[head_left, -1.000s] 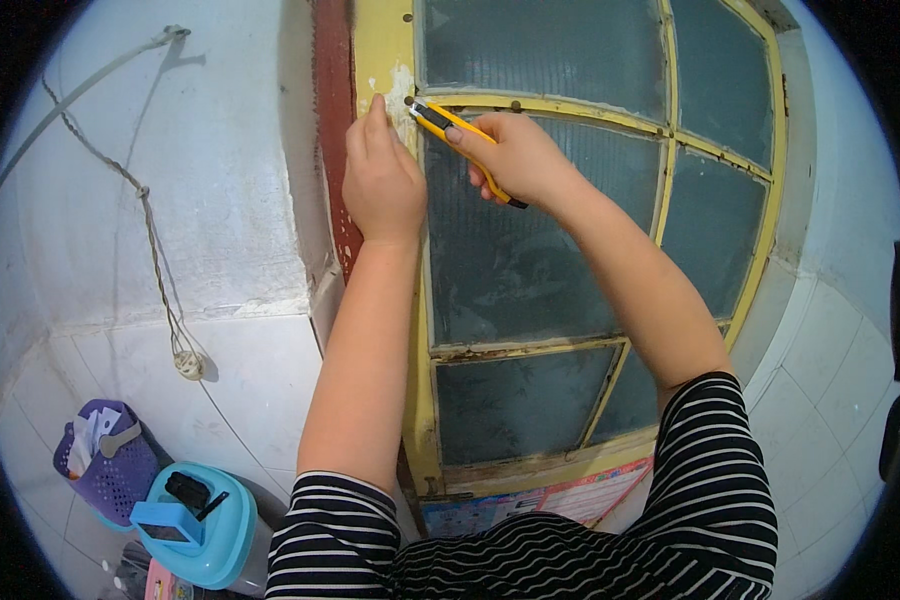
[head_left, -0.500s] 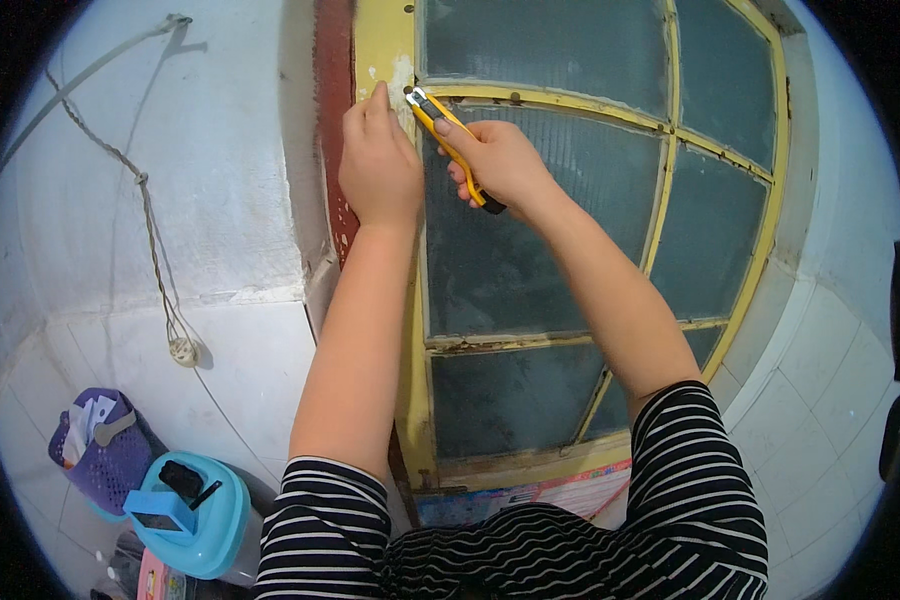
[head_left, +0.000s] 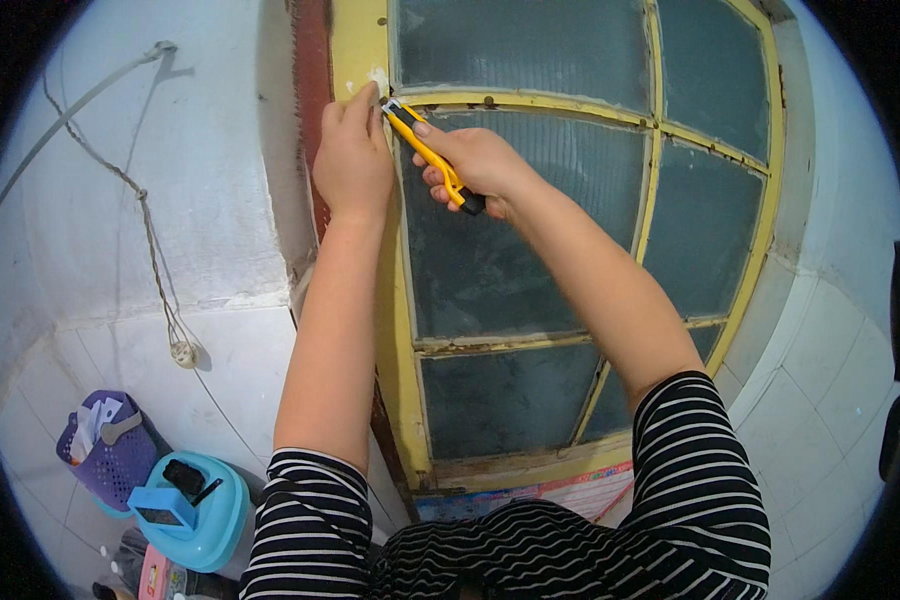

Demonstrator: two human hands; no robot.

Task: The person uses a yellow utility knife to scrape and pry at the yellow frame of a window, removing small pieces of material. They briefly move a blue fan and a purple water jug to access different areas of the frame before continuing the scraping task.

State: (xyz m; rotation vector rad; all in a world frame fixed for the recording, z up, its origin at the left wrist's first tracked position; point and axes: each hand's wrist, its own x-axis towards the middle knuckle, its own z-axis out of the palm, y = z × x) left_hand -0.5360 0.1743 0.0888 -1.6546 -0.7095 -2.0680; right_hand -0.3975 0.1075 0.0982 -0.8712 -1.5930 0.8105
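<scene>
My right hand (head_left: pixel 475 165) is wrapped round a yellow and black utility knife (head_left: pixel 432 155), thumb along its upper side. The knife slants up to the left, and its metal tip is at the yellow window frame (head_left: pixel 402 400), close to a dark round spot where a crossbar meets the upright. Just left of the tip, my left hand (head_left: pixel 355 165) rests against the same upright with its fingers stretched upward, holding nothing that I can see. A small whitish patch of bared paint (head_left: pixel 378 76) shows above those fingertips.
Frosted panes (head_left: pixel 525 230) fill the frame, with a dark red strip (head_left: pixel 313 90) along its left. A twisted cord (head_left: pixel 150 225) hangs on the white wall. Lower left are a purple basket (head_left: pixel 112 465) and a light-blue lidded container (head_left: pixel 225 505) with a blue box (head_left: pixel 162 510) on it.
Both hands and the knife have shifted left in the picture, along with the window frame. The knife's tip now sits slightly lower, still beside the left fingers. More of the whitish patch is hidden.
</scene>
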